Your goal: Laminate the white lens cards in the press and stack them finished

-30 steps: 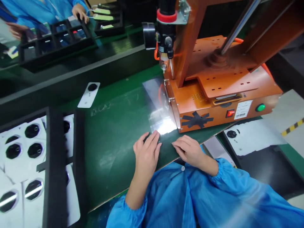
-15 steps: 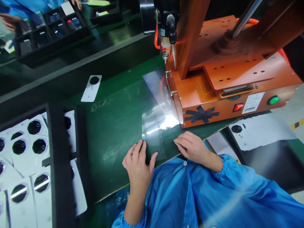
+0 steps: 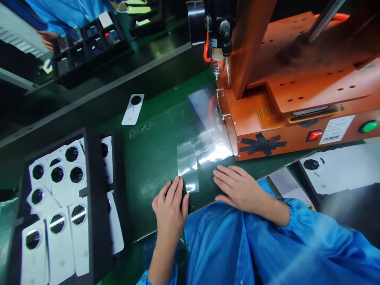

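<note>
My left hand point(image 3: 171, 206) rests on the green table mat with its fingers stretched out. Its fingertips are at the lower left edge of a narrow clear film sheet point(image 3: 187, 164), apparently touching it. My right hand point(image 3: 236, 187) is open, palm down, to the right of that sheet, and nothing shows in its fingers. More clear film point(image 3: 213, 148) lies just beyond, shiny with glare, against the side of the orange machine point(image 3: 261, 130). What lies under my right palm is hidden.
A white phone back panel point(image 3: 132, 110) with a black round part lies at the far left of the mat. Black trays point(image 3: 102, 237) with several such panels stand at left. More white panels point(image 3: 344, 166) are at right. Across the bench is another person's hand point(image 3: 48, 39).
My right hand has gone from curled fingers to stretched, spread ones. The narrow film sheet now lies at an angle, partly apart from the other film. The view has shifted left.
</note>
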`<state>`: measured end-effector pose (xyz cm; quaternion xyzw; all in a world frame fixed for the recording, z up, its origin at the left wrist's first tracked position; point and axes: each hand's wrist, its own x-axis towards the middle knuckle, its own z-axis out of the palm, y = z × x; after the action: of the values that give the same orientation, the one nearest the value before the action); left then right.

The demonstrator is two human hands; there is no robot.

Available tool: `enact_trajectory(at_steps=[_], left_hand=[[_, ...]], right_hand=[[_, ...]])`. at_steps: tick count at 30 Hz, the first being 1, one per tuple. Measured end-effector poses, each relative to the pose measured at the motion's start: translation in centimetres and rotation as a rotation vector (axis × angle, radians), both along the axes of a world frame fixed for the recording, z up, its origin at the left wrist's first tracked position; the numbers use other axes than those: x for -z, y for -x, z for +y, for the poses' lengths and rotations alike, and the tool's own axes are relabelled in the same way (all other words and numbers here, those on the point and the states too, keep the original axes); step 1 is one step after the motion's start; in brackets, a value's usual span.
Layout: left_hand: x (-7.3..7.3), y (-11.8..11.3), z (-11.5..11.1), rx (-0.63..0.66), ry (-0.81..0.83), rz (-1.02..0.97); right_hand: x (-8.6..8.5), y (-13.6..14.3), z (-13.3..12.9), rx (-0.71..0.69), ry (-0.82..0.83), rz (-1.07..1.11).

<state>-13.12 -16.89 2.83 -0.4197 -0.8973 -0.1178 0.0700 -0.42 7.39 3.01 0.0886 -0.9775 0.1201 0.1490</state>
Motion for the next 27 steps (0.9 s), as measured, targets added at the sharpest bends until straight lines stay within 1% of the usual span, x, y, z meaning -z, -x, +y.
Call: enact_trajectory(at_steps=[3, 6, 8, 9, 11, 13, 15, 18, 22, 27], left_hand=[[0.2, -1.5, -0.9, -0.034, -0.038, -0.019], [-0.2, -1.8, -1.0, -0.042, -0.095, -0.069], [-0.5, -1.0, -1.0, -0.058, -0.168, -0.100], [-0.6, -0.3, -1.0, -0.067, -0.210, -0.114], [-0.6, 1.4, -0.9, -0.045, -0.253, -0.147], [-0.2, 2.9, -0.8, 0.003, -0.231, -0.179], [0.3, 4.0, -0.6, 0.034, -0.186, -0.200], [0.8, 4.4, -0.1, 0.019, -0.198, -0.200], [0.9, 3.8, 0.4, -0.027, -0.261, -0.163], [0.7, 3.6, 0.7, -0.058, -0.286, -0.171]], right_hand=[[-0.3, -0.2, 0.6, 0.061, -0.010, 0.030], [-0.7, -0.3, 0.5, 0.121, -0.024, 0.050], [-1.0, 0.0, 0.3, 0.123, 0.004, 0.071], [-1.2, 0.4, 0.2, 0.113, 0.030, 0.085], [-1.5, 1.4, -0.1, 0.081, 0.091, 0.098], [-1.7, 2.8, -0.7, 0.027, 0.149, 0.090], [-1.9, 4.5, -1.5, -0.032, 0.185, 0.069], [-1.9, 7.1, -2.7, -0.078, 0.197, 0.032], [-1.7, 9.1, -3.5, -0.130, 0.129, -0.017], [-1.7, 9.2, -3.2, -0.240, -0.064, 0.052]])
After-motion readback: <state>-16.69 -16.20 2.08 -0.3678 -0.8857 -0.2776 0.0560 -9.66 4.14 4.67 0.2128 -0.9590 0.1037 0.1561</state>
